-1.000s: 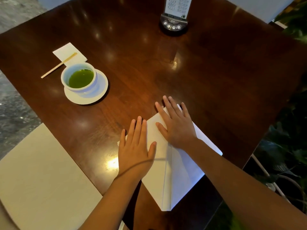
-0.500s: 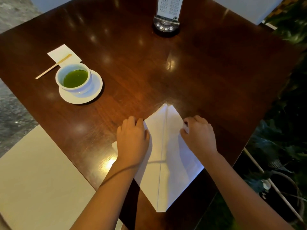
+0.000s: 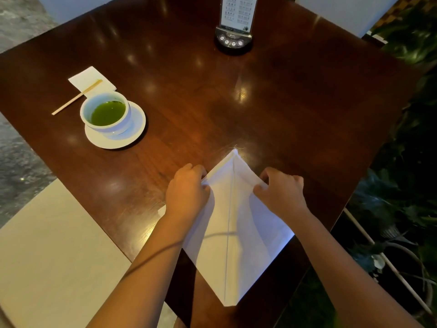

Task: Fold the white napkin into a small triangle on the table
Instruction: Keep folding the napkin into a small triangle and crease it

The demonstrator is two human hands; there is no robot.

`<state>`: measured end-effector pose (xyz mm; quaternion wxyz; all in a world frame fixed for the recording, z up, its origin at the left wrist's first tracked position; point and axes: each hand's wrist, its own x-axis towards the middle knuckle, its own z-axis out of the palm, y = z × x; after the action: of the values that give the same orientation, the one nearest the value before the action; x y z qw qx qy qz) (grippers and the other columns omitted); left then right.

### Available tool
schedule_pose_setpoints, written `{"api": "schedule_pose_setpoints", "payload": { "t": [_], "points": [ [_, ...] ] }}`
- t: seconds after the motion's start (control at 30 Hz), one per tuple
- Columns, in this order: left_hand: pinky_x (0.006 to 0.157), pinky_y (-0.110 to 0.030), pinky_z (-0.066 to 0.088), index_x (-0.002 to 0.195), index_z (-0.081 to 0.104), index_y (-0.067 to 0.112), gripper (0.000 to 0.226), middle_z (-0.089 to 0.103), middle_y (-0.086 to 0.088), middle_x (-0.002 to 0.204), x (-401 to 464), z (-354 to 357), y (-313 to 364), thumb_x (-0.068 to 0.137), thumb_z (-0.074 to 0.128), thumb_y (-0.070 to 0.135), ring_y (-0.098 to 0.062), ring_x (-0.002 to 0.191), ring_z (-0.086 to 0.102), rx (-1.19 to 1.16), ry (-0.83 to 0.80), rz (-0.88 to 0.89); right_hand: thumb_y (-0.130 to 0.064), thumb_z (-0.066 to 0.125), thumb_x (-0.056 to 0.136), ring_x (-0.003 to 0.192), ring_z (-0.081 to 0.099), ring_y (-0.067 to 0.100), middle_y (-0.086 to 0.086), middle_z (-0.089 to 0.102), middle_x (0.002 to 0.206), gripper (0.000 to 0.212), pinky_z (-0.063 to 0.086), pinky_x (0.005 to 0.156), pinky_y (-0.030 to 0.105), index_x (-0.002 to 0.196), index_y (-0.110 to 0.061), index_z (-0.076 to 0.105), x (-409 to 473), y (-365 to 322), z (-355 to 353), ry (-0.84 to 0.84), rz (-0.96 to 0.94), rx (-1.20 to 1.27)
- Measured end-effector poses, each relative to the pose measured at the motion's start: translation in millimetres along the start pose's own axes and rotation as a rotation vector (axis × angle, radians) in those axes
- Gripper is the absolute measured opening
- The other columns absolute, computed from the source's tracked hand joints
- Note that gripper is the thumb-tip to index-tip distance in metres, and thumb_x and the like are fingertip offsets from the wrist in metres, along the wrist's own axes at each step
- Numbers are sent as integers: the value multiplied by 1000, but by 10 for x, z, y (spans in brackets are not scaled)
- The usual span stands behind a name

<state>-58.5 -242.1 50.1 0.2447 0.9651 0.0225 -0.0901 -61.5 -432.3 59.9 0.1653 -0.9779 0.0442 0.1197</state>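
Two hands, left grip [image 3: 188, 194] and right grip [image 3: 280, 192], pinch the white napkin [image 3: 236, 233] by its side edges near the bench's [image 3: 260, 102] near corner, its long crease and tip pointing away.

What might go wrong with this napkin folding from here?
The white napkin hangs past the table's near edge, so it may slide off if pulled toward the person. The left hand and right hand pinch its two side edges; uneven pulls could skew the centre crease. The cup of green tea stands well clear, so a spill seems unlikely.
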Motion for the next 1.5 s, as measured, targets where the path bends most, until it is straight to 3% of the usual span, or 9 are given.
{"api": "schedule_pose_setpoints", "payload": {
  "t": [0.23, 0.37, 0.57, 0.8, 0.93, 1.07, 1.17, 1.3, 1.5],
  "points": [
    [64, -26, 41, 112, 61, 13, 25, 58, -1, 96, 49, -220, -60, 87, 60, 13, -18, 84, 54, -155, -167, -85, -22, 64, 85, 83, 57, 14, -13, 56, 75, 9, 45, 94, 45, 86, -26, 57, 64, 40, -153, -163, 56, 278],
    [54, -16, 38, 100, 64, 12, 13, 62, -3, 91, 116, -309, -76, 87, 62, 13, -14, 77, 55, -202, -154, -68, -18, 65, 85, 71, 57, 8, -12, 57, 71, 11, 46, 63, 17, 78, -24, 59, 99, 4, -278, -122, 12, 344],
    [57, -14, 35, 80, 60, 17, 11, 57, 1, 77, 238, -756, 175, 84, 62, 7, -14, 72, 54, -300, 211, 86, -17, 66, 84, 74, 57, 12, -4, 63, 78, 3, 43, 65, 18, 81, -17, 64, 181, -170, -780, 139, -113, 437],
    [76, -12, 36, 85, 64, 4, 8, 55, -1, 87, 33, -1296, 450, 79, 58, 2, -11, 84, 50, -311, 651, 517, -7, 58, 78, 81, 52, 18, 8, 60, 85, 8, 40, 71, 19, 84, -3, 62, -122, -237, -1330, 674, -594, 224],
    [84, -30, 43, 89, 64, 9, 18, 62, -6, 91, -327, -765, 104, 78, 50, 9, -19, 91, 55, -250, 458, 590, -5, 61, 72, 89, 52, 22, 8, 63, 88, 14, 41, 74, 32, 86, -7, 63, -436, 95, -831, 486, -653, 65],
    [110, -51, 24, 132, 47, 30, 51, 43, 1, 145, -674, -141, -380, 82, 52, 19, -14, 139, 27, 6, 45, 525, -36, 61, 72, 130, 29, 13, -2, 50, 136, 62, 26, 107, 40, 131, -30, 43, -770, 456, -151, 27, -498, -144],
    [112, -49, 11, 144, 33, 28, 51, 22, 6, 152, -616, -80, -243, 96, 31, 45, -10, 144, 8, -23, 124, 372, -49, 37, 87, 141, 8, 10, -5, 27, 150, 57, 11, 109, 47, 140, -28, 36, -686, 361, 22, 90, -374, -44],
    [111, -55, 8, 146, 30, 18, 65, 22, -4, 155, -219, 51, 216, 97, 5, 52, -24, 143, 14, 102, 129, 285, -41, 14, 98, 140, 17, 24, 8, 32, 150, 52, 16, 108, 51, 141, -19, 32, -229, -63, 222, 199, -260, -36],
    [113, -59, 4, 149, 20, 19, 62, 14, -4, 158, 24, 577, 88, 98, -3, 45, -22, 145, 5, 241, 29, 250, -41, 34, 97, 140, 23, 27, 8, 31, 151, 53, 17, 110, 50, 144, -19, 31, 133, -118, 639, 171, -265, -240]
  ]
}}
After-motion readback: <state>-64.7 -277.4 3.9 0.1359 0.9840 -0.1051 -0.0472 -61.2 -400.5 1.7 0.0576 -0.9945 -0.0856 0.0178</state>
